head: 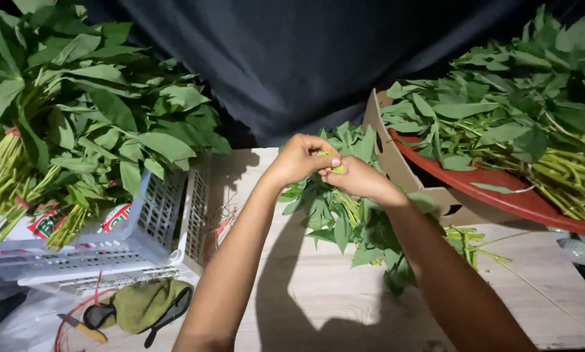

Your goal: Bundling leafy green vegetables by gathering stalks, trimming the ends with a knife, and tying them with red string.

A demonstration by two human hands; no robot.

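- Both hands meet above the middle of the tabletop: the left hand (300,158) and the right hand (359,180) are each closed around the stems of a leafy green bunch (336,218), whose leaves hang down toward the wood.
- Risk: a loose pinch could let stems slide out and scatter.
- Risk: hard twisting could snap the thin stems.
- Loose cut stems (469,240) lie by the cardboard box (396,163) at the right edge.
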